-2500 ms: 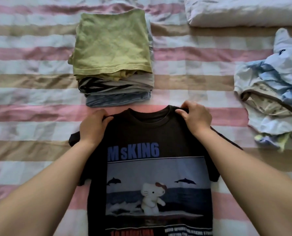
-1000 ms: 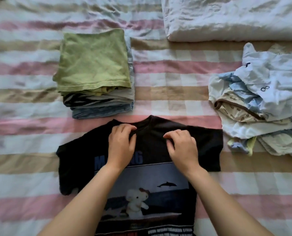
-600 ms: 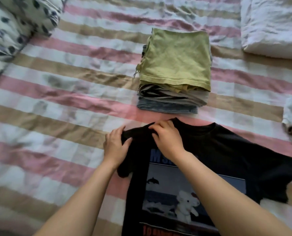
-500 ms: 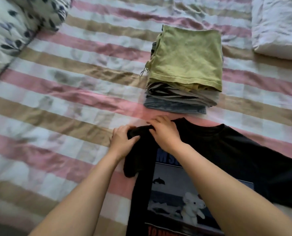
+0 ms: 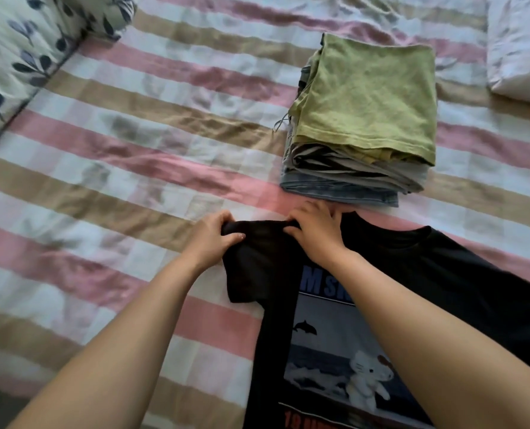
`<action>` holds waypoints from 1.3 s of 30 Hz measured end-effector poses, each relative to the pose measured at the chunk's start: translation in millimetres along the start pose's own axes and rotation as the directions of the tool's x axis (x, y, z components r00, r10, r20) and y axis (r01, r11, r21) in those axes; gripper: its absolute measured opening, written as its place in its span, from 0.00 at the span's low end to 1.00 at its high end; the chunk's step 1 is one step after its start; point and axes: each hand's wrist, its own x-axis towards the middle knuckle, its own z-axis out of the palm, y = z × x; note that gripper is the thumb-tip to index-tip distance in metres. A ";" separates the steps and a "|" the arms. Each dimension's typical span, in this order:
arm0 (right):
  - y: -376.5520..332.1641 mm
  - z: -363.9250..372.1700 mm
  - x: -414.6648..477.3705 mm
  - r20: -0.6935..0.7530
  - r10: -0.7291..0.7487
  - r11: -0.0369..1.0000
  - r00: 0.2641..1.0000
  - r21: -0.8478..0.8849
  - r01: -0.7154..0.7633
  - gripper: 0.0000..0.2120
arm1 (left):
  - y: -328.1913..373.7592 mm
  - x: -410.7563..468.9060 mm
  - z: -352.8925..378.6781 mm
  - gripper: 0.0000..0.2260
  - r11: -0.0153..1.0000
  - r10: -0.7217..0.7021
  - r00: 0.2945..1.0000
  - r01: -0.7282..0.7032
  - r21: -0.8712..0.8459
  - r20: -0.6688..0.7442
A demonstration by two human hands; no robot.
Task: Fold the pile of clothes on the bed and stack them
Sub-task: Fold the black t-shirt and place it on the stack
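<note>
Both hands work the upper left corner of the shirt. Left hand (image 5: 209,239): fingers curled, thumb on top, pinching the bunched edge of the sleeve (image 5: 251,274). Right hand (image 5: 314,235): fingers bent down over the shoulder seam just beside the left hand, gripping the same ridge of cloth near the collar. Shirt (image 5: 449,274): black, print side up, lying flat on the bed (image 5: 127,156) in front of the person, with the left sleeve partly turned in and the right side spread out. Stack (image 5: 366,97): folded clothes, a green piece on top, just beyond the collar and close to the right hand's fingertips. Floral pillow (image 5: 19,41): far left corner. White bedding (image 5: 523,41): far right corner.
</note>
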 end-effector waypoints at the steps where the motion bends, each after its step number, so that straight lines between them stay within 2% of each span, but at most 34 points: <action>1: -2.4 2.2 -1.5 -0.011 0.010 1.000 1.000 -0.023 -0.011 0.10 | -2.1 -0.5 4.8 0.09 0.999 -0.019 1.000 0.020 0.050 -0.018; 3: -5.7 4.2 -10.3 -0.079 0.051 0.999 0.996 -0.001 -0.052 0.12 | -5.8 -8.7 14.9 0.06 0.993 -0.049 0.997 0.056 0.106 -0.066; 6: 0.9 -3.1 -49.3 -0.270 0.168 0.978 0.948 0.167 -0.126 0.16 | -2.6 -35.3 32.1 0.16 0.982 -0.012 0.965 0.061 0.176 -0.262; 8: 13.1 -8.0 -89.2 -0.367 0.233 0.952 0.900 0.275 -0.134 0.15 | 5.6 -61.4 44.7 0.17 0.985 0.045 0.935 0.017 0.173 -0.351; 12: 48.5 -6.3 -185.7 -0.405 0.404 0.895 0.820 0.362 -0.262 0.14 | 22.4 -121.2 81.2 0.15 0.998 0.067 0.955 -0.063 0.025 -0.289; 16: 75.6 5.5 -268.7 -0.407 0.567 0.815 0.716 0.407 -0.413 0.14 | 24.1 -168.9 116.6 0.17 0.992 -0.101 0.970 0.080 -0.100 -0.222; 18: 83.2 14.2 -302.7 -0.394 0.640 0.763 0.660 0.427 -0.486 0.15 | 20.5 -186.8 127.7 0.19 0.986 -0.152 0.969 0.135 -0.097 -0.197; 23: 85.5 41.0 -370.9 -0.169 0.847 0.498 0.505 0.585 -0.640 0.18 | 5.3 -219.0 133.8 0.22 0.973 -0.209 0.954 0.182 -0.141 -0.213; 28: 81.8 65.8 -405.3 -0.094 0.870 0.434 0.485 0.614 -0.659 0.11 | -12.5 -239.0 134.4 0.10 0.922 -0.336 0.923 0.281 -0.265 -0.189; 31: 79.0 69.2 -414.9 -0.061 0.900 0.352 0.431 0.687 -0.636 0.05 | -21.0 -245.7 136.6 0.08 0.914 -0.361 0.914 0.306 -0.268 -0.186; 33: 76.9 67.8 -421.8 -0.077 0.934 0.282 0.348 0.757 -0.590 0.04 | -25.5 -248.4 136.3 0.09 0.907 -0.378 0.903 0.317 -0.276 -0.203; 35: 75.9 68.5 -433.1 -0.089 0.971 0.199 0.221 0.812 -0.549 0.05 | -27.4 -251.3 135.2 0.09 0.913 -0.373 0.898 0.309 -0.268 -0.233; 37: 76.5 75.2 -447.7 -0.042 0.995 0.081 0.087 0.848 -0.524 0.07 | -27.9 -252.9 134.6 0.07 0.922 -0.355 0.895 0.287 -0.259 -0.271; 39: 77.5 85.3 -459.5 0.040 0.999 -0.037 -0.005 0.860 -0.510 0.08 | -29.7 -253.2 136.2 0.07 0.923 -0.354 0.891 0.284 -0.261 -0.284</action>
